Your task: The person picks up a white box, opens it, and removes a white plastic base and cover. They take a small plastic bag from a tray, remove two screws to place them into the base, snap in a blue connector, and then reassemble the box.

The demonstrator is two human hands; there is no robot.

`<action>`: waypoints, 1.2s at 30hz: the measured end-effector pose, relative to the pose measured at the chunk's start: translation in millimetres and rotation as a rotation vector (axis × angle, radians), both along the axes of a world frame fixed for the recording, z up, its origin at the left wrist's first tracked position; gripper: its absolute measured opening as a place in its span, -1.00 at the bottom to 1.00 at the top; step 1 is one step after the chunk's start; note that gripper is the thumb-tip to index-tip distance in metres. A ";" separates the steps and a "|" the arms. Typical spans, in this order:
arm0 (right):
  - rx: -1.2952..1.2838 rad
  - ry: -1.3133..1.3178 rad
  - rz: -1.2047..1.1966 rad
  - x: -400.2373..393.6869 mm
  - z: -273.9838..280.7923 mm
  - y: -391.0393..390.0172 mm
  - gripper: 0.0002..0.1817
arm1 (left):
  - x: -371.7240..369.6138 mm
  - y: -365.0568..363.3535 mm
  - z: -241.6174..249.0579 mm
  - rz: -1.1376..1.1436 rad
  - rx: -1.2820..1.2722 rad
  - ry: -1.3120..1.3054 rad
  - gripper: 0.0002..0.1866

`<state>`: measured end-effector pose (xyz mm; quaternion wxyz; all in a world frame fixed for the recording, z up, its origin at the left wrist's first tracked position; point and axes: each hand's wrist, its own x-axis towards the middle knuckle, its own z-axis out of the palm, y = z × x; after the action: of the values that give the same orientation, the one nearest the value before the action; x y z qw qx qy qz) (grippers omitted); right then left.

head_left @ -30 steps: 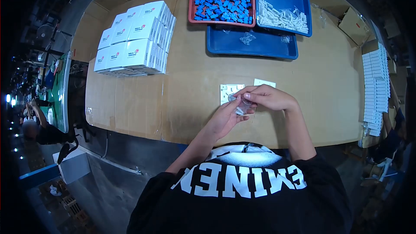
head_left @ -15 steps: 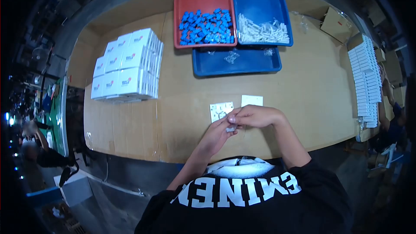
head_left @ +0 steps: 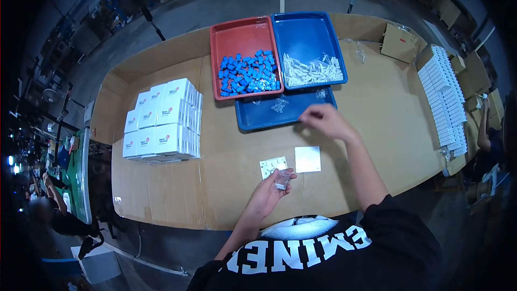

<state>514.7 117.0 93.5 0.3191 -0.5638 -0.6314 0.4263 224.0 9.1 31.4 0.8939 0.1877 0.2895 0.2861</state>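
Near the table's front edge, my left hand (head_left: 264, 196) is closed around a small clear plastic bag (head_left: 282, 178) with something white at its bottom. Farther out, my right hand (head_left: 329, 121) hovers by the right end of the lower blue tray (head_left: 253, 123); its fingers are bent and blurred, so whether they hold anything cannot be told. Just beyond my left hand lies a white card or plate with small dark marks (head_left: 272, 166). A plain white square (head_left: 308, 159) lies to its right, below my right hand.
A red tray (head_left: 242, 31) holds blue pieces (head_left: 249, 73); the upper blue tray (head_left: 304, 29) holds white plugs or pegs (head_left: 312, 69). White boxes (head_left: 161, 121) are stacked at left. More white pieces (head_left: 442, 99) stand in rows at right, near another person (head_left: 484, 140).
My hands were together and have separated. My right hand has moved forward toward the trays, while my left keeps the plastic bag. The camera view has tilted upward.
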 end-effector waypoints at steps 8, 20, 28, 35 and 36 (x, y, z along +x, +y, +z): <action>0.503 -0.639 -0.383 82.5 -16.6 74.9 -0.81 | -3.4 -6.5 7.6 -0.004 0.119 0.090 -0.51; 0.346 -0.725 -0.235 107.5 -16.1 114.0 -0.91 | -4.1 -19.3 51.5 0.107 0.699 0.249 -0.63; 0.145 0.794 -0.428 65.9 36.5 79.6 -0.84 | -1.7 -8.4 37.3 0.070 0.089 0.135 -0.42; 0.066 0.783 -0.403 35.4 19.2 29.2 -0.84 | 7.1 -6.9 24.2 0.045 -0.138 -0.035 -0.40; 0.026 0.791 -0.394 26.8 9.5 18.0 -0.84 | 7.8 -7.2 23.4 0.069 -0.168 -0.023 -0.40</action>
<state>541.5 134.9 103.0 0.6183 -0.4629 -0.3465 0.5323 231.8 1.9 54.8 0.8993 0.0987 0.3087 0.2937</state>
